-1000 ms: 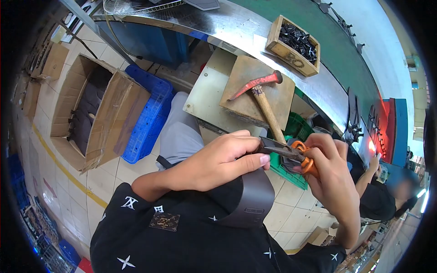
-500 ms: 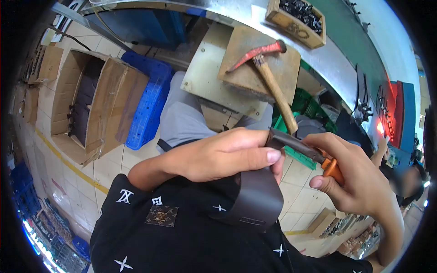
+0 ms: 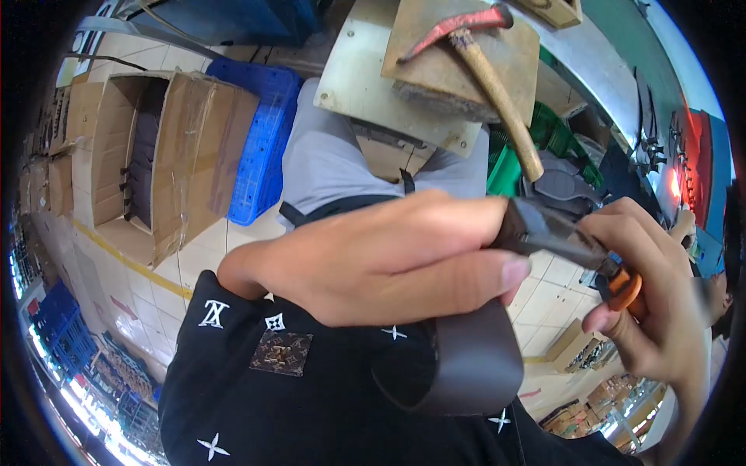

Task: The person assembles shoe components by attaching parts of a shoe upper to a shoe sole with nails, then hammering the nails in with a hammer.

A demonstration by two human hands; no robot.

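My left hand (image 3: 396,264) is closed on a dark brown leather strap (image 3: 480,365), its end pinched between thumb and fingers. The rest of the strap curves down in a loop in front of the black shirt. Orange-handled pliers (image 3: 579,245) are in my right hand (image 3: 660,287), with the fingers around the handles. The jaws meet the strap's pinched end beside my left fingertips; blur hides how far they grip it. Beyond the hands, a red-headed hammer (image 3: 501,93) with a wooden handle lies on a worn block (image 3: 420,62).
The block rests on a pale plate (image 3: 342,85) in front of my knees. To the left stand a blue crate (image 3: 260,147) and an open cardboard box (image 3: 198,155) holding dark pieces. Green baskets (image 3: 548,132) sit below the bench (image 3: 594,78). Another person's hand (image 3: 684,225) appears at far right.
Both hands, with the strap and pliers, have moved right in view. The camera view has shifted, placing the hammer and block higher. The pliers now sit closer to my left fingertips.
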